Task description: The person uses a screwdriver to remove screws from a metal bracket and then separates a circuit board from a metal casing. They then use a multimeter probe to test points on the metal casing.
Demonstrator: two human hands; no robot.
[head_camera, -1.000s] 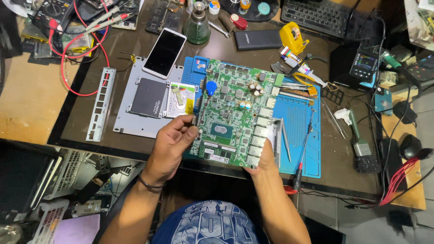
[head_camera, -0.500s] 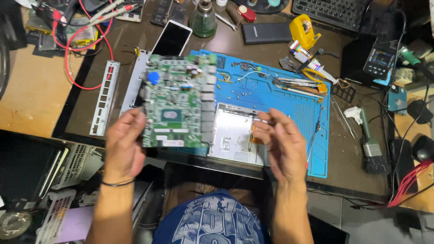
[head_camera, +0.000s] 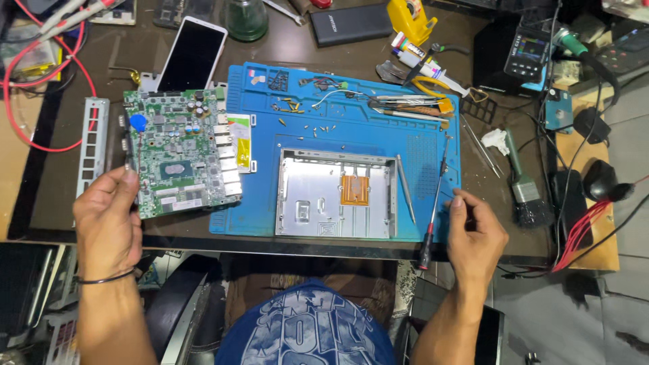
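Observation:
My left hand [head_camera: 108,220] grips the near left corner of a green circuit board [head_camera: 182,152], which lies at the left of the blue work mat [head_camera: 419,169]. An open silver metal case [head_camera: 336,195] with a copper pad inside sits on the mat in front of me. My right hand [head_camera: 475,233] rests at the mat's near right corner, fingers curled beside a screwdriver [head_camera: 434,203] with a black and red handle; whether it grips the screwdriver is unclear.
A phone [head_camera: 193,54], a glass jar [head_camera: 246,17] and a black box [head_camera: 350,23] stand at the back. Tweezers, small screws and tools lie along the mat's far edge. A brush [head_camera: 522,186], meters and cables crowd the right side. A metal bracket [head_camera: 91,145] lies far left.
The circuit board was lifted off the metal case and carried left, where it now lies. My right hand moved from the case to the screwdriver at the right.

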